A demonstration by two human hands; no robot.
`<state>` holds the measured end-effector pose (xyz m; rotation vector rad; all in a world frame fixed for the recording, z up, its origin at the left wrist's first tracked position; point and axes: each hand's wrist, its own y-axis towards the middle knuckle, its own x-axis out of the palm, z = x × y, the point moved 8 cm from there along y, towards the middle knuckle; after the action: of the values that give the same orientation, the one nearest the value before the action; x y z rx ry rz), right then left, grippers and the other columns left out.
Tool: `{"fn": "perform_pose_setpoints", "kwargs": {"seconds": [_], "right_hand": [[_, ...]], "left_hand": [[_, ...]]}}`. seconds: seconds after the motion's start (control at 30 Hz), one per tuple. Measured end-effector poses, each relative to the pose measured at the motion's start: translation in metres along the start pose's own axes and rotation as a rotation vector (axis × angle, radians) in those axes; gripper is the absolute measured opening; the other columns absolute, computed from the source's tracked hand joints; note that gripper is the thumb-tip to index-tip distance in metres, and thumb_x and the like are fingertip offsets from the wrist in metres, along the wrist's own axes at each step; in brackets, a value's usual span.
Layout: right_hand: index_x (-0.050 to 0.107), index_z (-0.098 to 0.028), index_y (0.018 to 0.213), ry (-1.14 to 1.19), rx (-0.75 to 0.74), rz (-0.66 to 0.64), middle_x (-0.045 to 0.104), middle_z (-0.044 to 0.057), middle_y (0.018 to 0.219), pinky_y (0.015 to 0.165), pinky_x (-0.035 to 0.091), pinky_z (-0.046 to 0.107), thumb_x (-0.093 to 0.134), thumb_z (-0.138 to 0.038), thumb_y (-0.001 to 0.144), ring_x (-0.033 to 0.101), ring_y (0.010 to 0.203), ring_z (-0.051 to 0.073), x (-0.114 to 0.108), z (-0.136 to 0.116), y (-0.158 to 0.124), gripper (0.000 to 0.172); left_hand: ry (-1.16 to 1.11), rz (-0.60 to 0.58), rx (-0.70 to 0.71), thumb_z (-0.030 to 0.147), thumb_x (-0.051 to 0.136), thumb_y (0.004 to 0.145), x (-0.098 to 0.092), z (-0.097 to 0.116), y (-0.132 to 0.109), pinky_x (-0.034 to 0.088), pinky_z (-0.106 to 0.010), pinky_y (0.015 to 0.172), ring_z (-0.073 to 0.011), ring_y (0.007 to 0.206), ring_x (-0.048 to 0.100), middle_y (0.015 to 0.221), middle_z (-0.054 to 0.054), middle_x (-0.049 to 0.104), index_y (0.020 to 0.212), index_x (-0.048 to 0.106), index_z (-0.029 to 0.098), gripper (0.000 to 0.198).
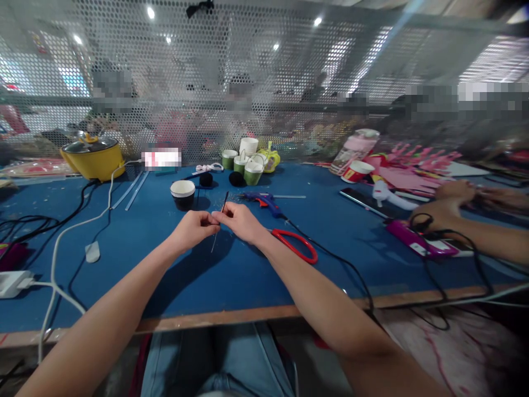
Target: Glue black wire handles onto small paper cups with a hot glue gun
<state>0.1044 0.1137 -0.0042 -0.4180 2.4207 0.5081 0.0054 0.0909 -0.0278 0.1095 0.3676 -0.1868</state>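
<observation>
My left hand [196,229] and my right hand [239,220] meet over the blue table, both with fingers pinched together. Between them is a thin dark strand [225,200], possibly wire; a dark end sticks up above my right fingers and a fine pale end hangs below. The fingertips hide its middle. Just beyond my left hand stands a small black cup [183,197] with a white inside. A blue hot glue gun [268,204] with a glue stick in its back lies past my right hand. Red-handled scissors [296,246] lie beside my right forearm, which partly covers them.
Several green-and-white cups [253,172] and two black fuzzy balls [236,178] sit farther back. At left are a yellow pot [93,160] and white cable [55,259]. A phone [359,200], purple power strip [417,238] and another person's arm [483,229] are at right.
</observation>
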Motion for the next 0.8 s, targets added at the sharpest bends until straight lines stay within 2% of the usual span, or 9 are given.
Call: {"fn": "perform_pose_setpoints", "kwargs": {"seconds": [0.23, 0.4, 0.47, 0.6, 0.8], "right_hand": [[0.04, -0.017, 0.054, -0.018, 0.024, 0.034, 0.041, -0.004, 0.051, 0.047, 0.026, 0.022, 0.055, -0.047, 0.07, 0.035, 0.05, 0.008, 0.0, 0.002, 0.0, 0.037], [0.047, -0.017, 0.071, 0.287, 0.017, -0.142, 0.05, -0.002, 0.061, 0.046, 0.032, 0.021, 0.05, -0.042, 0.076, 0.041, 0.05, 0.008, 0.011, -0.004, -0.005, 0.026], [0.047, -0.016, 0.072, 0.323, 0.015, -0.152, 0.049, -0.002, 0.059, 0.045, 0.032, 0.021, 0.049, -0.04, 0.076, 0.041, 0.048, 0.008, 0.011, -0.005, -0.005, 0.025], [0.049, -0.016, 0.067, 0.189, 0.025, -0.069, 0.044, -0.005, 0.051, 0.045, 0.029, 0.021, 0.053, -0.043, 0.074, 0.037, 0.046, 0.007, 0.004, -0.001, -0.003, 0.029], [0.051, -0.014, 0.065, 0.043, 0.0, -0.016, 0.048, -0.002, 0.057, 0.05, 0.03, 0.022, 0.054, -0.048, 0.072, 0.039, 0.053, 0.009, 0.001, 0.0, 0.0, 0.034]], "left_hand": [[0.021, -0.017, 0.029, 0.025, 0.056, 0.063, 0.0, 0.001, 0.0, 0.027, -0.021, 0.048, -0.0068, 0.049, 0.037, 0.052, 0.004, 0.047, 0.06, 0.054, 0.013, 0.013], [-0.044, -0.021, 0.012, 0.028, 0.058, 0.062, -0.001, 0.003, -0.002, 0.024, -0.021, 0.046, -0.006, 0.047, 0.033, 0.05, 0.005, 0.043, 0.056, 0.052, 0.014, 0.016], [-0.06, -0.014, 0.014, 0.029, 0.058, 0.062, -0.002, 0.004, -0.002, 0.023, -0.021, 0.046, -0.006, 0.047, 0.032, 0.049, 0.005, 0.042, 0.056, 0.052, 0.014, 0.018], [-0.012, 0.006, 0.042, 0.028, 0.058, 0.063, -0.003, 0.003, 0.0, 0.026, -0.021, 0.047, -0.0065, 0.047, 0.036, 0.052, 0.004, 0.047, 0.06, 0.055, 0.013, 0.016], [0.03, -0.005, 0.071, 0.028, 0.058, 0.063, -0.001, 0.0, 0.002, 0.03, -0.021, 0.049, -0.0078, 0.05, 0.041, 0.054, 0.002, 0.051, 0.063, 0.057, 0.013, 0.015]]}}
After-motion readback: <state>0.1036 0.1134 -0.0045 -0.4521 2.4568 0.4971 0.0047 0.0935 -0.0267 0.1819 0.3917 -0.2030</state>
